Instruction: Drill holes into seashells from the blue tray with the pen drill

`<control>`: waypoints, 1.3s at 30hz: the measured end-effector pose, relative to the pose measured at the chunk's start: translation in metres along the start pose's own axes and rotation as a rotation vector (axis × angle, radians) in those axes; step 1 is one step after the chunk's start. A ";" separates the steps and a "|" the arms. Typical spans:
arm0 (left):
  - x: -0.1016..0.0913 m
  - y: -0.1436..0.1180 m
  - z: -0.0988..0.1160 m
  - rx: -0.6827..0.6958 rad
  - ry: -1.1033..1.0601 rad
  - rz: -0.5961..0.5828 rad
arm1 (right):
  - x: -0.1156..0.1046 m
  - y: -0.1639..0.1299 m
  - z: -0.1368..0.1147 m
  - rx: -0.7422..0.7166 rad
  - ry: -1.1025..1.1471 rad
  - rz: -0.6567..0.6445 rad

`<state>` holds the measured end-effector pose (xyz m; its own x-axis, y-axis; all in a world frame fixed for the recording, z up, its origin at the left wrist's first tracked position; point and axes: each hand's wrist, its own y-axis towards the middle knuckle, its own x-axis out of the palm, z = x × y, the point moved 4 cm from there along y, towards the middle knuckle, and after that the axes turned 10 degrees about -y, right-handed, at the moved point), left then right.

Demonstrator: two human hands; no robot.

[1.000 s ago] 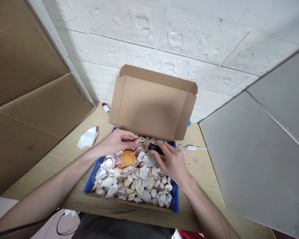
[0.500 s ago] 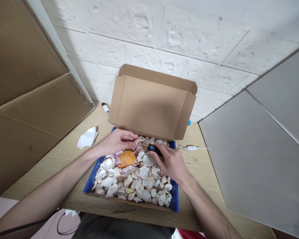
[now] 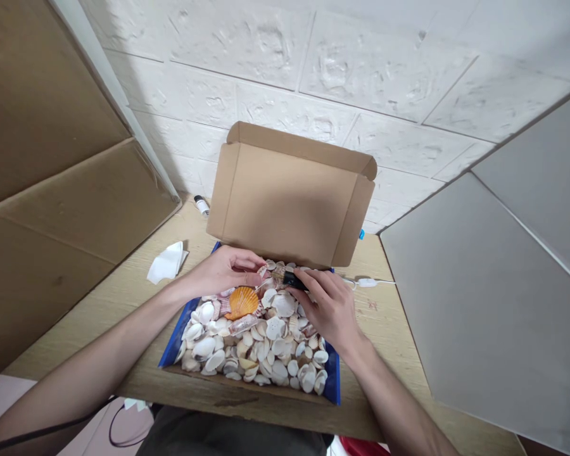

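Observation:
My left hand (image 3: 237,269) is over the back left of the shell-filled cardboard box, its thumb and fingertips pinching a small pinkish-white shell (image 3: 262,271). My right hand (image 3: 325,304) is closed around a small black flashlight (image 3: 293,280), a short tube whose front end points left toward the pinched shell, a little apart from it. Below my left hand lies an orange scallop shell (image 3: 243,303). A clear tube-like packet (image 3: 242,325) rests among the white shells (image 3: 275,328) that fill the box. The box (image 3: 333,373) has blue sides.
The box's brown lid (image 3: 289,196) stands raised behind it. White folded paper (image 3: 167,263) and a small black-capped bottle (image 3: 201,206) are on the left of the table (image 3: 142,373). A white cable with a switch (image 3: 367,282) runs at right. Cardboard panels (image 3: 66,202) border the left side.
My right hand has turned the flashlight, so its bluish front end no longer faces me and now points left toward the pinched shell. My left hand has hardly moved.

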<state>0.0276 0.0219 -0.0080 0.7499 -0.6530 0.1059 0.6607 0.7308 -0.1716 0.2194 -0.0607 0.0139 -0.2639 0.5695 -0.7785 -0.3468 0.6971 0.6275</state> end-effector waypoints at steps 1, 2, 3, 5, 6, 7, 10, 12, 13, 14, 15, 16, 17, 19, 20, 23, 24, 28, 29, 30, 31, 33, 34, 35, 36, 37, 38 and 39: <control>0.000 0.000 0.000 -0.002 -0.001 0.000 | 0.000 0.000 0.000 0.000 0.004 -0.003; 0.000 -0.001 0.000 -0.003 -0.002 0.001 | 0.000 0.000 -0.001 0.000 0.010 -0.009; 0.000 -0.001 0.000 -0.006 0.000 0.001 | 0.000 0.000 -0.002 -0.002 0.019 -0.017; 0.000 -0.002 0.001 -0.015 0.007 -0.003 | 0.001 0.000 -0.004 -0.006 0.044 -0.056; 0.001 -0.003 0.001 -0.021 0.012 -0.007 | 0.002 -0.001 -0.004 -0.010 0.057 -0.083; 0.001 -0.004 0.002 -0.026 0.015 -0.011 | 0.003 -0.001 -0.005 -0.011 0.069 -0.110; 0.003 -0.005 0.003 -0.033 0.018 -0.015 | 0.006 -0.004 -0.005 -0.005 0.097 -0.153; 0.003 -0.005 0.003 -0.034 0.013 -0.016 | 0.006 -0.004 -0.004 -0.001 0.098 -0.135; 0.003 -0.005 0.003 -0.033 0.009 -0.017 | 0.005 -0.004 -0.004 -0.001 0.093 -0.116; 0.003 -0.005 0.003 -0.032 0.005 -0.018 | 0.004 -0.004 -0.004 -0.004 0.083 -0.092; 0.003 -0.004 0.003 -0.031 0.000 -0.021 | 0.002 -0.003 -0.003 -0.009 0.070 -0.067; 0.003 -0.004 0.003 -0.029 -0.005 -0.022 | 0.001 -0.003 -0.003 -0.017 0.055 -0.042; 0.003 -0.004 0.002 -0.029 -0.008 -0.024 | -0.001 -0.003 -0.003 -0.023 0.039 -0.021; 0.003 -0.003 0.001 -0.032 -0.011 -0.024 | -0.003 -0.002 -0.003 -0.036 0.016 0.006; 0.003 -0.003 0.001 -0.035 -0.013 -0.022 | -0.003 -0.002 -0.003 -0.041 0.009 0.013; 0.002 -0.003 -0.001 -0.046 -0.012 -0.016 | -0.002 -0.003 -0.003 -0.035 0.033 -0.010; 0.002 -0.003 -0.001 -0.045 -0.006 -0.014 | 0.000 -0.003 -0.003 -0.027 0.055 -0.039; 0.003 -0.003 0.000 -0.035 0.028 -0.033 | 0.007 -0.005 -0.004 0.000 0.145 -0.193; 0.003 -0.003 0.000 -0.037 0.033 -0.044 | 0.007 -0.005 -0.004 0.003 0.159 -0.220; 0.004 -0.003 0.000 -0.042 0.038 -0.053 | 0.008 -0.005 -0.005 0.007 0.171 -0.241; 0.004 -0.003 0.000 -0.046 0.042 -0.059 | 0.008 -0.005 -0.005 0.014 0.183 -0.256; 0.005 -0.004 0.001 -0.048 0.052 -0.064 | 0.008 -0.005 -0.004 0.030 0.204 -0.278; 0.005 -0.005 0.002 -0.046 0.057 -0.064 | 0.008 -0.005 -0.004 0.033 0.211 -0.284; 0.006 -0.006 0.003 -0.045 0.061 -0.065 | 0.008 -0.005 -0.004 0.034 0.218 -0.288; 0.007 -0.006 0.003 -0.043 0.064 -0.067 | 0.008 -0.005 -0.004 0.033 0.223 -0.290; 0.007 -0.007 0.004 -0.041 0.067 -0.068 | 0.008 -0.004 -0.004 0.027 0.225 -0.287; 0.008 -0.007 0.004 -0.040 0.070 -0.069 | 0.008 -0.004 -0.005 0.020 0.223 -0.281; 0.009 -0.007 0.005 -0.039 0.073 -0.069 | 0.007 -0.003 -0.005 0.011 0.219 -0.273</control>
<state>0.0298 0.0116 -0.0011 0.6973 -0.7152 0.0477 0.7077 0.6763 -0.2042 0.2138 -0.0612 0.0060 -0.3503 0.2549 -0.9013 -0.4216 0.8163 0.3947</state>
